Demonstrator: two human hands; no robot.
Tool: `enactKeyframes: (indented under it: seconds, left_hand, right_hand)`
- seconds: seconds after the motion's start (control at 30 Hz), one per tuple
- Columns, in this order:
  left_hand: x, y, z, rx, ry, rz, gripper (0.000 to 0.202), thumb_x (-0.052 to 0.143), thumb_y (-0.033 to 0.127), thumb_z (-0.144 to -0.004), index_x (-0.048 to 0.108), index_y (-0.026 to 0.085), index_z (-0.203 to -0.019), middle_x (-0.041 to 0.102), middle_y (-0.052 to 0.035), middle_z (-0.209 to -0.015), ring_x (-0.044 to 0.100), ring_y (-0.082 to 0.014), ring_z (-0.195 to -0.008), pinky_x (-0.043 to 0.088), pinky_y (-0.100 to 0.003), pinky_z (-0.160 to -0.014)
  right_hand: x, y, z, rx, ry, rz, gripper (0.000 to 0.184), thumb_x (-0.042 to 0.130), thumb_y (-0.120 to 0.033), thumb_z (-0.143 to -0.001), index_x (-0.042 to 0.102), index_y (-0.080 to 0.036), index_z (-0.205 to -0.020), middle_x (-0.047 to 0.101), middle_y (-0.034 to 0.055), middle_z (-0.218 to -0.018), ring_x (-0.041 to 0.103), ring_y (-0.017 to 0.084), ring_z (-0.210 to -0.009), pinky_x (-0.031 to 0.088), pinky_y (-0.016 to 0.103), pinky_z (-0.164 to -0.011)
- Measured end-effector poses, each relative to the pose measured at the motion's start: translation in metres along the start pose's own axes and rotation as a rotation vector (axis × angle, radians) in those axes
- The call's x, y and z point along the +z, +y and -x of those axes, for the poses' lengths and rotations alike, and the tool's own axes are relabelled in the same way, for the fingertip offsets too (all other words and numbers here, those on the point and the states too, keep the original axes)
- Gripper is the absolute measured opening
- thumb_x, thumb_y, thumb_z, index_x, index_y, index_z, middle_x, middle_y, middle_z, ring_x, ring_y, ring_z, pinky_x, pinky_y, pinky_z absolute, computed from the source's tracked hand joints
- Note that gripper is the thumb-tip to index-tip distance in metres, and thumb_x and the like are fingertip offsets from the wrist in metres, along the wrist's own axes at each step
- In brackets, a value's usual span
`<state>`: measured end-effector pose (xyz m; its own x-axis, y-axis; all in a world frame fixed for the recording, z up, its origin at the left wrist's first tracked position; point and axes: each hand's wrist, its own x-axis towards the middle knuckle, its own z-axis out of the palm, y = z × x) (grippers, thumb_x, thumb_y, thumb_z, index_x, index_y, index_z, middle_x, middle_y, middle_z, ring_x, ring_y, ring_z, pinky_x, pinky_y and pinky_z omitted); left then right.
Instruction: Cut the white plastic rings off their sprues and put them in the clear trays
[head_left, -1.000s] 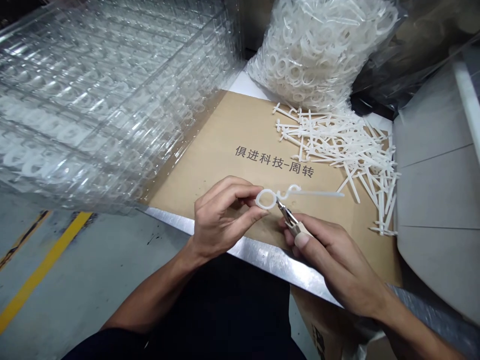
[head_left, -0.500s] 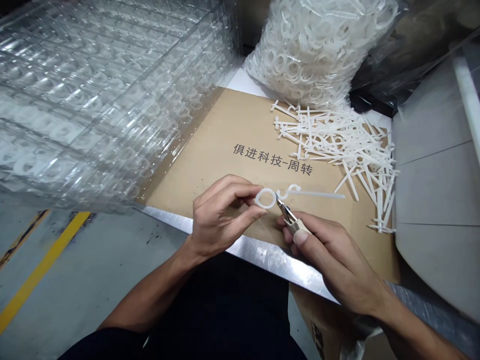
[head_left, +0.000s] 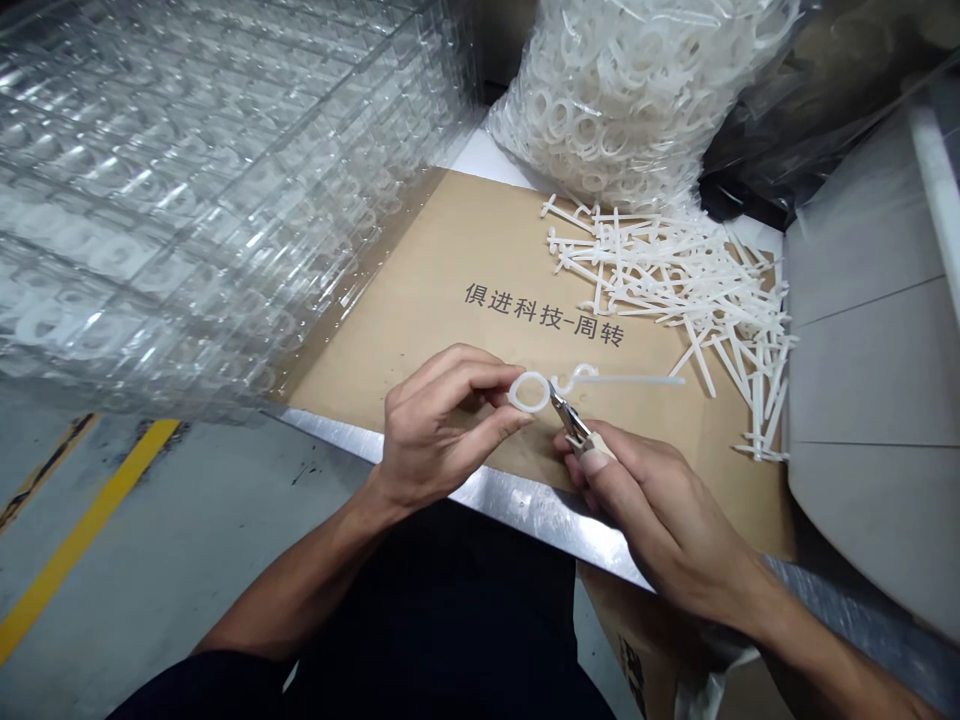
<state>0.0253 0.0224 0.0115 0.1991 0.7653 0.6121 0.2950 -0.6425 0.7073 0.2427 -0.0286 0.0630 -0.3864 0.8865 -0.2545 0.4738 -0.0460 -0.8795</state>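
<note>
My left hand (head_left: 442,430) pinches a white moulded plastic ring (head_left: 529,392) between thumb and fingers. A hooked piece and a long thin stem (head_left: 630,380) extend from the ring to the right, above the cardboard. My right hand (head_left: 660,495) grips small metal side cutters (head_left: 571,422) with beige handles, mostly hidden in the palm. Their jaw tips sit at the ring's right side, near the hook. I cannot tell whether the jaws are closed on the plastic.
Stacked transparent blister trays (head_left: 187,190) fill the left. A bag of white plastic rings (head_left: 622,100) stands behind a pile of white plastic stems (head_left: 675,280) on the printed cardboard sheet (head_left: 450,270). The sheet lies on a metal table edge (head_left: 525,510), beside a grey bin (head_left: 862,350).
The whole scene sits slightly higher in the view. Both hands keep the same hold, and the cutter tips stay by the ring.
</note>
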Motion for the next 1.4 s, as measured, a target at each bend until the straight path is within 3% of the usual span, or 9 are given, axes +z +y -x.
enactKeyframes:
  seconds: [0.33,0.53,0.63,0.87,1.07,1.4]
  left_hand:
    - [0.001,0.0,0.0,-0.05,-0.004,0.039,0.022,0.084,0.016,-0.083,0.074,0.015,-0.102,0.073,-0.004,-0.09,0.067,-0.0115,-0.078,0.056,-0.022,-0.066]
    - [0.001,-0.002,0.0,-0.064,0.043,0.053,0.02,0.084,0.021,-0.085,0.075,0.018,-0.102,0.073,-0.0041,-0.089,0.067,-0.0128,-0.077,0.057,-0.024,-0.065]
    - [0.001,-0.002,0.001,-0.052,0.06,0.059,0.022,0.085,0.023,-0.084,0.075,0.018,-0.102,0.073,-0.0039,-0.089,0.068,-0.0134,-0.079,0.057,-0.024,-0.065]
    - [0.001,-0.004,0.003,-0.039,0.053,0.07,0.026,0.087,0.022,-0.082,0.075,0.018,-0.104,0.073,-0.0039,-0.09,0.068,-0.0137,-0.081,0.057,-0.024,-0.067]
    - [0.0,-0.004,0.003,-0.052,0.044,0.061,0.026,0.087,0.024,-0.082,0.075,0.019,-0.104,0.074,-0.0043,-0.092,0.07,-0.0147,-0.083,0.058,-0.025,-0.068]
    - [0.0,-0.003,0.002,-0.054,0.041,0.057,0.024,0.086,0.02,-0.083,0.074,0.018,-0.104,0.074,-0.0046,-0.093,0.071,-0.0147,-0.085,0.06,-0.024,-0.069]
  right_hand:
    - [0.007,0.004,-0.003,0.042,0.05,0.003,0.042,0.035,-0.043,-0.112,0.047,-0.022,-0.078,0.05,-0.0007,-0.069,0.046,0.015,-0.062,0.036,0.031,-0.057]
    - [0.009,0.014,-0.002,0.089,0.065,-0.165,0.042,0.038,-0.052,-0.111,0.061,-0.02,-0.097,0.05,-0.0011,-0.075,0.049,0.015,-0.064,0.041,0.03,-0.058]
    - [0.009,0.016,-0.002,0.072,0.058,-0.168,0.043,0.039,-0.052,-0.111,0.063,-0.02,-0.096,0.052,-0.0007,-0.076,0.049,0.015,-0.066,0.042,0.03,-0.06]
    - [0.008,0.014,-0.002,0.071,0.039,-0.192,0.042,0.038,-0.051,-0.111,0.06,-0.021,-0.091,0.05,-0.002,-0.075,0.047,0.015,-0.067,0.04,0.03,-0.062]
    - [0.008,0.016,-0.002,0.092,0.025,-0.235,0.04,0.039,-0.052,-0.111,0.062,-0.021,-0.101,0.051,-0.0013,-0.08,0.048,0.015,-0.069,0.04,0.031,-0.063]
    - [0.008,0.016,-0.001,0.094,0.023,-0.247,0.041,0.039,-0.052,-0.111,0.058,-0.021,-0.091,0.05,-0.002,-0.079,0.047,0.014,-0.069,0.037,0.032,-0.064]
